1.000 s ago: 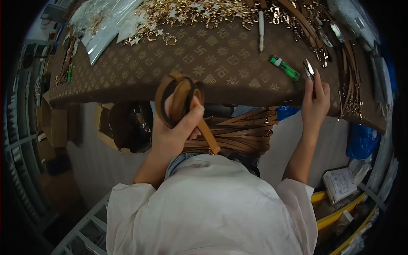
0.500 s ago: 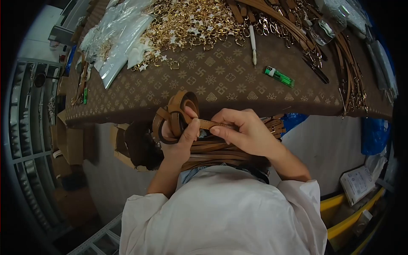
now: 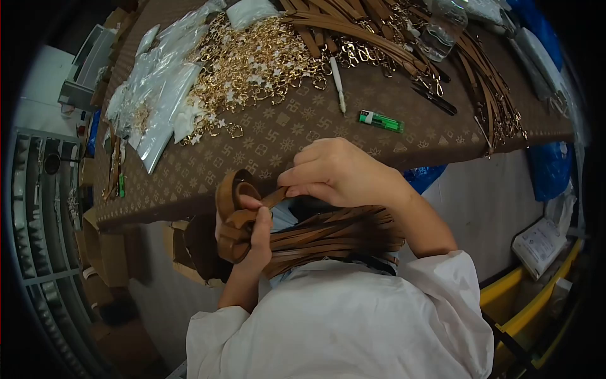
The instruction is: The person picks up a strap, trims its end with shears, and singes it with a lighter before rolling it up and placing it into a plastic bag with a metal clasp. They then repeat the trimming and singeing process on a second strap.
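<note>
We see a big table (image 3: pixel 265 136) with a brown cloth that has small light shapes all over it. Tall gray shelves (image 3: pixel 47 221) stand on the left. A thick bunch of brown straps (image 3: pixel 328 239) lies across our lap. On the table sits a big heap of gold clips (image 3: pixel 249 69), with white stars in it. Shiny clear bags (image 3: pixel 167 95) lie along the left side of the heap.

Our left hand (image 3: pixel 255 243) is curled around a looped brown strap (image 3: pixel 228 192), close to the near edge of the table. Our right hand (image 3: pixel 338 169) has its fingers bent and pinches a part of the same strap, just beside the left hand.

A clear bottle (image 3: pixel 444 31) is at the far right of the gold heap. A thin black tool (image 3: pixel 434 100) lies nearer to us. There is a green lighter (image 3: pixel 381 121), too, and a thin white stick (image 3: pixel 338 85) close to it.
</note>
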### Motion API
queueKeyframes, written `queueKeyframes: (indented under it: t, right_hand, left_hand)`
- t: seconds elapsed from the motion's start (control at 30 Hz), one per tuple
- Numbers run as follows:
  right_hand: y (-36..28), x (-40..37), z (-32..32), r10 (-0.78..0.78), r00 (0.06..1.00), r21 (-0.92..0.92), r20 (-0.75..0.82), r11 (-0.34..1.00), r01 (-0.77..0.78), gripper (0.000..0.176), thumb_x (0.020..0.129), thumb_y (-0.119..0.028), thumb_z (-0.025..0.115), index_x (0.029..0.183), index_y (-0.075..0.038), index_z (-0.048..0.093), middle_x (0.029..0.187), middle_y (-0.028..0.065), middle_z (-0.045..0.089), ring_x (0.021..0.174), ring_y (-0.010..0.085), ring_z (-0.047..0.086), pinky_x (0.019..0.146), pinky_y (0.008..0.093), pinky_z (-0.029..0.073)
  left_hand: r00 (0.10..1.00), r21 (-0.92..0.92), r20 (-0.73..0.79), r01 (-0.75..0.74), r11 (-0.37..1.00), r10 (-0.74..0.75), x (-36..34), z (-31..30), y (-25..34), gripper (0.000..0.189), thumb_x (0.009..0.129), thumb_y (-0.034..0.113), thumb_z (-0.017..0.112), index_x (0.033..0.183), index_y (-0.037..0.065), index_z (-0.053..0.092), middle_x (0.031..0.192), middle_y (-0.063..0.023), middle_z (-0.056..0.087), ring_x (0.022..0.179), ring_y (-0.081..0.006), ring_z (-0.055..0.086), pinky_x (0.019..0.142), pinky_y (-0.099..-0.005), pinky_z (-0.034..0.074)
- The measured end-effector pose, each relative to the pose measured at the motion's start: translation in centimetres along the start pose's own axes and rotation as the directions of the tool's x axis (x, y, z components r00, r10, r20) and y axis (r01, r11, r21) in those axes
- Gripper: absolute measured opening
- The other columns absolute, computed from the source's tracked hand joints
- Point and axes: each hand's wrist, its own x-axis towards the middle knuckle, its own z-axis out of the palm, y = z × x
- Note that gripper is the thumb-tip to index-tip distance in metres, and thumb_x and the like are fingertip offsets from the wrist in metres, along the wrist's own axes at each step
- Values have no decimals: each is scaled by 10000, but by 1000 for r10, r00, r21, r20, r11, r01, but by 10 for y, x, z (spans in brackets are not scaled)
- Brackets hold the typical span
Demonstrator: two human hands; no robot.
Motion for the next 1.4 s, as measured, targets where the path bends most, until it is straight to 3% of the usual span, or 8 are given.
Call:
queueKeyframes:
  t: [0.13,0.27,0.47,0.57,0.83,0.9,1.17,1.4]
  right_hand:
    - [-4,3,1,-65,994,-132,-90,990,52,130,727,-110,674,838,-53,641,645,61,534,637,256,548,582,353,429]
    - [-3,-3,1,-81,989,-329,-126,944,35,147,689,-106,686,826,-72,645,642,38,527,625,238,542,581,354,422]
    - [1,-7,-14,-70,995,-391,-70,920,37,152,669,-67,680,816,-74,644,635,26,519,641,220,536,591,344,421]
    - [4,-9,-23,-104,994,-380,-34,921,83,146,664,-56,679,805,-70,641,625,25,508,642,217,532,587,343,417]
    - [5,-13,-44,-181,976,-383,-123,916,121,140,668,-72,679,802,-71,637,616,21,470,593,207,496,562,334,385]
    - [-2,-14,-40,-191,973,-356,-128,925,134,140,672,-73,672,807,-74,635,619,22,466,584,205,489,557,330,378]
    - [-12,-23,-3,-157,978,-307,136,932,192,196,642,-99,617,837,-93,645,644,15,487,655,197,508,610,325,396]
    - [-16,-23,-12,-63,961,-175,270,978,113,115,717,-124,586,797,-85,659,663,46,549,688,242,564,671,342,434]
  left_hand:
    - [999,-307,-35,-50,950,42,11,1,-3,97,857,12,498,954,18,499,622,-21,470,545,-73,418,531,-212,340]
    - [986,-71,-169,-1,997,-11,21,6,-1,78,864,22,489,939,9,504,618,-35,483,527,-79,422,498,-209,335]
    - [872,-90,482,-53,995,90,31,-17,-4,121,812,-22,547,931,-43,553,678,-83,588,522,-77,484,503,-217,407]
    - [916,-276,384,232,933,-114,38,-19,-7,144,835,10,519,956,-56,560,715,-125,618,481,-61,436,471,-211,371]
    - [981,-284,194,26,958,31,40,-24,-42,159,888,101,538,980,-29,548,751,-137,628,466,-58,389,450,-219,331]
    - [921,-704,358,373,604,-152,48,-28,-44,225,910,178,529,1017,-20,515,715,-85,568,497,-60,386,494,-228,329]
    - [849,-439,374,516,735,-373,31,4,-36,149,786,24,582,924,-27,564,563,-26,494,472,-78,406,459,-234,342]
    - [773,-253,564,495,831,-288,48,3,-22,109,774,35,619,869,-9,587,566,-5,501,466,-65,426,440,-209,327]
